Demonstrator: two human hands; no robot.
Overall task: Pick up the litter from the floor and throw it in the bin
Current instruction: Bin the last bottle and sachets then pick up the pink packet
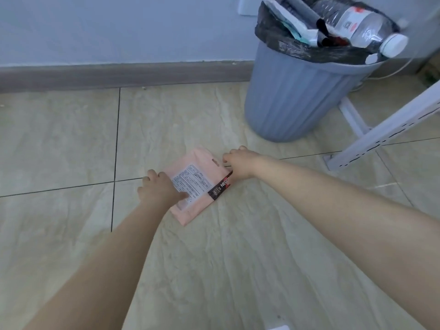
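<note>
A flat pink packet [195, 160] with a white printed label lies on the tiled floor. A dark red-and-black coffee sachet [219, 188] rests across its right edge. My left hand [158, 189] grips the packet's left side, fingers over the edge and thumb pressed on the label. My right hand [238, 166] is at the packet's far right corner with its fingers curled, closed over the sachet's upper end, which is hidden under it. The grey ribbed bin [292, 96] with a black liner stands at the right, heaped with rubbish.
A clear plastic bottle [362, 27] lies on top of the bin's heap, overhanging the rim. A white metal rack leg [381, 132] slants across the floor right of the bin. A wall and skirting board [119, 75] run behind. A white cable [392, 72] trails behind the bin.
</note>
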